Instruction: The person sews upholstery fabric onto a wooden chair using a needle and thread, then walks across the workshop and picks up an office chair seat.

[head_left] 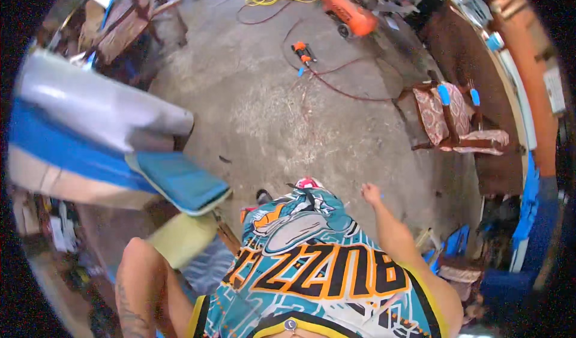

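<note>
Workshop with bare concrete floor (270, 116); person is standing, carrying a blue-and-white padded cushion panel (90, 128) at 9 o'clock. Left hand hidden, grip unclear; right hand (370, 192) is hanging loosely curled, empty, at 5 o'clock. Judged mid-carry; next needs set-down spot.

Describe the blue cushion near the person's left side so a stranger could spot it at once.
Start at the large grey and blue upholstered panel on the left. At its lower right corner lies the blue cushion, flat and rounded. Its pale edge sets it apart from the yellow-green foam block just below it.
</note>
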